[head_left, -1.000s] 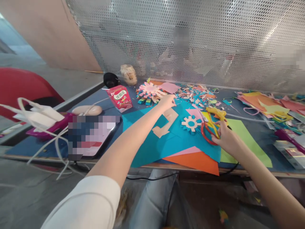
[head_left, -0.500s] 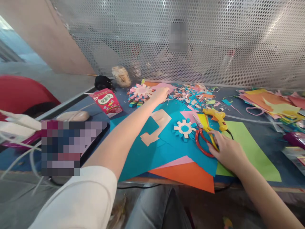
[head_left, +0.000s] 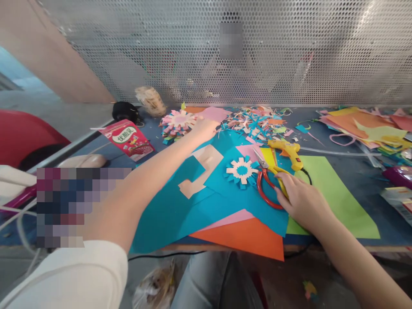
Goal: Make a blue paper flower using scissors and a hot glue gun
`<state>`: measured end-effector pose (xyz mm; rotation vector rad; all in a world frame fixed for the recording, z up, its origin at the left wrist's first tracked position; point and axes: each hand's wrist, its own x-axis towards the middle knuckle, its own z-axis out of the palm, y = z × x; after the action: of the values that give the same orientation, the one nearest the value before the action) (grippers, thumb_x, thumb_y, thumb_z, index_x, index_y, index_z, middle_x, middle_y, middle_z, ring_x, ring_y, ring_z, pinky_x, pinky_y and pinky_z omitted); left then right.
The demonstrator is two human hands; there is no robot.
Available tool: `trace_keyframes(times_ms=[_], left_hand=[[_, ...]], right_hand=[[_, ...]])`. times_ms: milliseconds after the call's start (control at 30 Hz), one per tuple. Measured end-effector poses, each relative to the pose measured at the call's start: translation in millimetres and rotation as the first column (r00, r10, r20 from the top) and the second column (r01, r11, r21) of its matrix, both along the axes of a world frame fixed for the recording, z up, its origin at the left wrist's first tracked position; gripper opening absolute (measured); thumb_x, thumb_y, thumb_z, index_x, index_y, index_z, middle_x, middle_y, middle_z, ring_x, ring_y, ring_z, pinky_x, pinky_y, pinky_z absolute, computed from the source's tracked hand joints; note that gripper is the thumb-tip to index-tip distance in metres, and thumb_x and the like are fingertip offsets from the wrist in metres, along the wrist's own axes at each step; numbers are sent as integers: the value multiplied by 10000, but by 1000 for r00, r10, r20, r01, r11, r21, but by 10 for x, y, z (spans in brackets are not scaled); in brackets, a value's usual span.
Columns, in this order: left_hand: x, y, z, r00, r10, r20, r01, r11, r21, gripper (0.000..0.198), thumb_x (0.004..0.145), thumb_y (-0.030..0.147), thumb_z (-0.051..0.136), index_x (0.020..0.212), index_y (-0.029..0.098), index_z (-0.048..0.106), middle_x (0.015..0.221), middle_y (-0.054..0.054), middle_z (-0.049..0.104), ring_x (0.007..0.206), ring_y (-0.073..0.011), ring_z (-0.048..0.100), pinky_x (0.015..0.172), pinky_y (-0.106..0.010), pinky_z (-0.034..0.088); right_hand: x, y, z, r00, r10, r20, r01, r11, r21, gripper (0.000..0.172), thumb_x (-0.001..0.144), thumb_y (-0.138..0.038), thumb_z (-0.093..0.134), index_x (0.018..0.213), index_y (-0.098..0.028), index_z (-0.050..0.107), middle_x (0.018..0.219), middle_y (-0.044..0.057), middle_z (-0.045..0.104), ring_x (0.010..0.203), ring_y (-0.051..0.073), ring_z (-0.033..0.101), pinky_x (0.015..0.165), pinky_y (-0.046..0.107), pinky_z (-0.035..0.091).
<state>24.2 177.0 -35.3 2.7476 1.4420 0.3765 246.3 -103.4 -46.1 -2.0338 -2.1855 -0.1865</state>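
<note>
My left hand point(head_left: 206, 127) reaches to the back of the table, its fingers curled down beside a heap of paper scraps point(head_left: 257, 124) and a pink sheet point(head_left: 216, 113). Whatever its fingertips may pinch is hidden. My right hand point(head_left: 302, 198) grips the yellow handle loop of scissors point(head_left: 264, 180) with red and yellow handles, blades parted slightly and pointing away. Left of the scissors lies a cream paper ring with square teeth point(head_left: 242, 170), layered over blue. A stack of toothed paper rings point(head_left: 179, 122) stands near my left hand. Blue paper point(head_left: 161, 219) lies beneath, with a peach offcut point(head_left: 209, 163) on it.
A yellow glue gun point(head_left: 289, 151) lies behind my right hand, beside a green sheet point(head_left: 341, 197). Coloured offcuts point(head_left: 354, 126) pile up at back right. A red snack pouch point(head_left: 128, 140) stands left. A perforated metal panel point(head_left: 193, 51) closes the back. An orange sheet point(head_left: 247, 238) overhangs the front edge.
The view has shifted a little, so most things sit further left. My left hand stays by the scrap heap and my right hand still grips the scissors.
</note>
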Motion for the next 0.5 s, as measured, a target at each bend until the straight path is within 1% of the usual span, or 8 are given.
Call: trace_keyframes(times_ms=[67,133,200,300,400,500], left_hand=[[24,76,6,998,-12,-65,15,999,38,400,716,151,522,1094,200,645,896,-92,727,992,-280,631,861,-362,427],[47,156,19,996,-55,-71,57,998,22,413,710,139,513,1093,212,649,877,-72,730,964,-260,642,837,-335,438],[88,208,35,995,-98,-33,98,995,4,428,707,127,502,1103,205,645,883,-59,729,926,-235,651,802,-295,448],[205,215,62,992,-126,29,126,992,-18,486,707,100,483,1170,188,602,895,-42,725,870,-199,653,770,-251,455],[376,207,78,988,-126,86,129,991,-31,492,703,90,494,1181,160,588,916,-48,717,855,-186,650,766,-242,459],[521,298,87,971,-98,219,108,993,-37,465,723,104,509,1182,144,573,1023,-74,697,888,-173,643,772,-231,457]], right_hand=[[-4,-2,9,1000,1,5,-1,1000,-7,328,880,-318,371,1111,-169,549,1006,103,685,859,259,649,580,329,459],[-4,-5,12,1000,8,10,-8,1000,1,322,882,-310,368,1113,-176,547,1019,99,684,858,255,649,578,324,456],[-3,-7,11,1000,12,13,-12,1000,14,318,883,-303,371,1116,-176,545,1036,98,682,860,248,649,585,319,455],[-9,-6,14,1000,10,16,-11,1000,14,310,890,-301,365,1096,-165,553,1025,95,684,851,238,648,587,312,451],[-19,-4,23,1000,16,16,-16,1000,10,294,884,-290,384,1085,-160,554,1010,88,686,835,227,650,557,301,436],[-14,-7,15,999,29,13,-30,999,32,274,883,-271,394,1067,-152,558,983,83,690,823,220,655,546,293,434]])
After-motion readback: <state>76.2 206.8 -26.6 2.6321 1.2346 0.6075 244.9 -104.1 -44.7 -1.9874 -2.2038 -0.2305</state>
